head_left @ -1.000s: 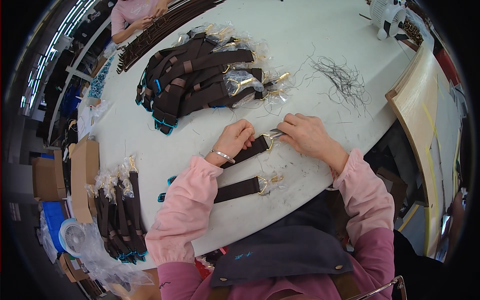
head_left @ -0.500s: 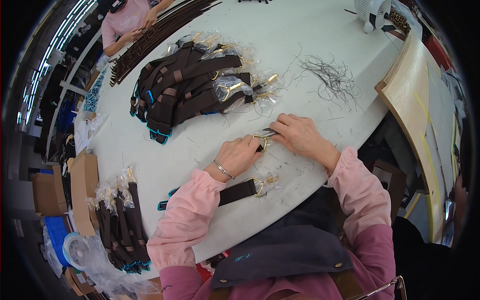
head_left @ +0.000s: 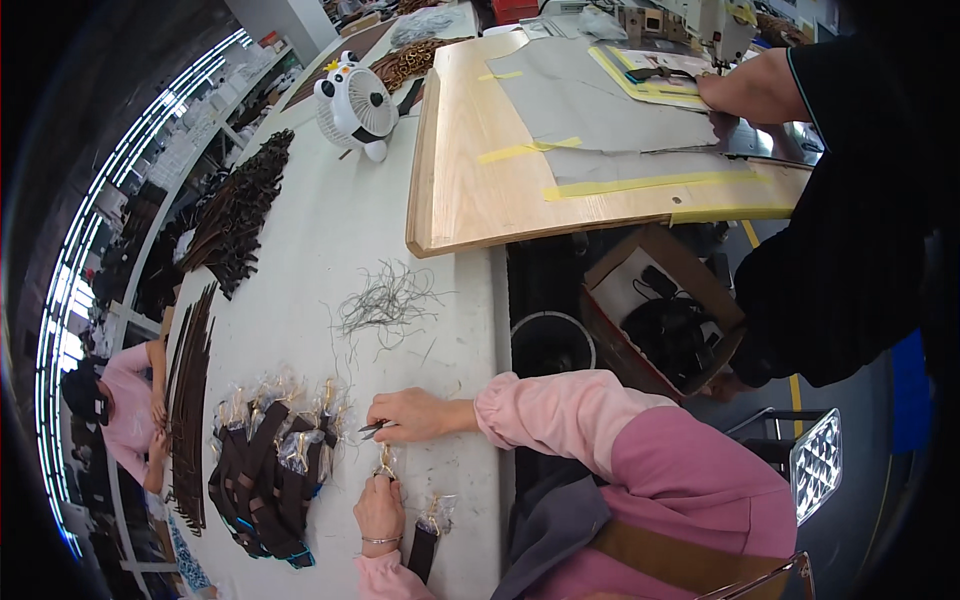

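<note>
My left hand [head_left: 380, 515], with a metal bangle at the wrist, is closed on a dark strap whose gold-coloured metal fitting [head_left: 386, 463] in clear plastic sticks out past the fingers. Just beyond it, my right hand [head_left: 418, 413] grips small dark thread snips [head_left: 374, 429], their blades pointing left above the fitting. Another dark strap [head_left: 422, 552] with plastic-wrapped gold hardware lies beside my left hand. To the left is a pile of brown-black straps [head_left: 262, 490] with blue edges and wrapped gold fittings.
Loose thread [head_left: 385, 308] lies tangled beyond my hands. Farther off are a white fan [head_left: 355, 108] and dark strips [head_left: 240, 215]. A wooden board [head_left: 440, 200] juts in at right, where a person's arm [head_left: 760, 88] reaches by a sewing machine. Another person [head_left: 130, 410] sits at far left. A carton [head_left: 610, 345] stands below.
The view has swung to the right, bringing the board, sewing machine and second person into sight. My hands stay close together, still holding the strap and snips.
</note>
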### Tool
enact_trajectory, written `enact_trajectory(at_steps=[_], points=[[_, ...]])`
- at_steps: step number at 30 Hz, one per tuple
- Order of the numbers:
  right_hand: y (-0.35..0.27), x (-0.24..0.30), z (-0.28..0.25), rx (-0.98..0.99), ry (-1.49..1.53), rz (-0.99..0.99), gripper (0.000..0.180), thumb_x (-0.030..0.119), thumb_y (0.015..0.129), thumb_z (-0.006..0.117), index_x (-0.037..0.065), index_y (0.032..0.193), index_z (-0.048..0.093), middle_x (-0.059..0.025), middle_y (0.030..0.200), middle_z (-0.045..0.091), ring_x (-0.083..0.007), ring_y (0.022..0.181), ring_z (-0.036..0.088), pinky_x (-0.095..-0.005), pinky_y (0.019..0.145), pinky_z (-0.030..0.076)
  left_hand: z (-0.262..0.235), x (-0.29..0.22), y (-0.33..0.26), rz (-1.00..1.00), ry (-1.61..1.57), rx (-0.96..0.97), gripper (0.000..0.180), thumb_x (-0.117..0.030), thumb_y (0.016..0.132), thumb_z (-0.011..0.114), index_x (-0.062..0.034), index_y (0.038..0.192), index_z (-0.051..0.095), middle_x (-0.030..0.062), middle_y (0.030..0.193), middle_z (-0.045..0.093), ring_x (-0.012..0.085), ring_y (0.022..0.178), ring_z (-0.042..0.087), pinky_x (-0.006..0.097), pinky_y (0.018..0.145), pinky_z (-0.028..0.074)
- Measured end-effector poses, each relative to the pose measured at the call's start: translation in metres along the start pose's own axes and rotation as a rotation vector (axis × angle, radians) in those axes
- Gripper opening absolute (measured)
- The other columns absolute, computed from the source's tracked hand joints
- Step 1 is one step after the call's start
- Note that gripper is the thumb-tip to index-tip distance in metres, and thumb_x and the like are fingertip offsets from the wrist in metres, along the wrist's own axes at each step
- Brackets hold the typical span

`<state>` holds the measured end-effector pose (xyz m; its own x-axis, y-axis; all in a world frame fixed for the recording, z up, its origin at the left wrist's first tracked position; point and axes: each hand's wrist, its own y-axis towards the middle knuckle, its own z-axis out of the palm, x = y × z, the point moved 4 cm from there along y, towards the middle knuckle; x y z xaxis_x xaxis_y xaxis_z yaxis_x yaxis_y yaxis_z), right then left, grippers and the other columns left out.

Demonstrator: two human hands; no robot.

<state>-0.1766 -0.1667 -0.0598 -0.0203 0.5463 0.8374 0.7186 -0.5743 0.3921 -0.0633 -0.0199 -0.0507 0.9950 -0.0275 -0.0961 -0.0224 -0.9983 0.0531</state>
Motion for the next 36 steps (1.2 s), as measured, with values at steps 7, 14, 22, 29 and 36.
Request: enact_trajectory(at_steps=[7, 14, 22, 29, 36], points=[[0.002, -0.002, 0.004, 0.002, -0.014, -0.004, 0.024, 0.028, 0.074, 0.062, 0.006, 0.084, 0.057, -0.0096, 0.088, 0.057, -0.0295, 0.08, 0.058, -0.0406, 0.068, 0.044, -0.005, 0.009, 0.001, -0.082, -0.178, -0.019, 0.012, -0.015, 0.085, 0.054, -0.0033, 0.081, 0.05, 0.0184, 0.076, 0.055, 0.0397, 0.068, 0.054, 0.046, 0.058, 0.042], [0.004, -0.006, 0.007, -0.005, -0.057, -0.037, 0.024, 0.028, 0.076, 0.061, 0.007, 0.086, 0.057, -0.0101, 0.087, 0.057, -0.0305, 0.078, 0.057, -0.0418, 0.067, 0.044, 0.001, 0.019, -0.001, -0.155, -0.26, -0.01, 0.014, -0.012, 0.083, 0.056, -0.0014, 0.077, 0.049, 0.0198, 0.067, 0.054, 0.0391, 0.062, 0.053, 0.043, 0.057, 0.041], [0.005, -0.008, 0.002, -0.034, -0.056, -0.045, 0.025, 0.029, 0.076, 0.061, 0.007, 0.087, 0.056, -0.0103, 0.086, 0.057, -0.0309, 0.078, 0.058, -0.0415, 0.067, 0.044, 0.0, 0.036, -0.003, -0.414, -0.51, 0.157, 0.013, -0.01, 0.082, 0.059, 0.0015, 0.078, 0.053, 0.0108, 0.059, 0.056, 0.0169, 0.05, 0.055, 0.031, 0.047, 0.044], [0.006, -0.01, 0.007, -0.016, -0.055, -0.032, 0.025, 0.029, 0.077, 0.061, 0.007, 0.089, 0.056, -0.0109, 0.089, 0.056, -0.031, 0.08, 0.057, -0.0421, 0.068, 0.044, -0.005, 0.037, 0.006, -0.378, -0.428, 0.249, 0.014, -0.01, 0.081, 0.061, 0.0018, 0.077, 0.055, 0.0071, 0.057, 0.057, 0.013, 0.049, 0.056, 0.029, 0.046, 0.046], [0.004, -0.011, 0.001, -0.04, -0.086, -0.042, 0.025, 0.029, 0.078, 0.06, 0.007, 0.089, 0.056, -0.0104, 0.089, 0.056, -0.0306, 0.079, 0.057, -0.0412, 0.068, 0.044, 0.007, 0.033, 0.02, -0.32, -0.505, 0.132, 0.014, -0.01, 0.081, 0.06, 0.0021, 0.076, 0.055, 0.0068, 0.058, 0.056, 0.012, 0.05, 0.055, 0.028, 0.046, 0.045]])
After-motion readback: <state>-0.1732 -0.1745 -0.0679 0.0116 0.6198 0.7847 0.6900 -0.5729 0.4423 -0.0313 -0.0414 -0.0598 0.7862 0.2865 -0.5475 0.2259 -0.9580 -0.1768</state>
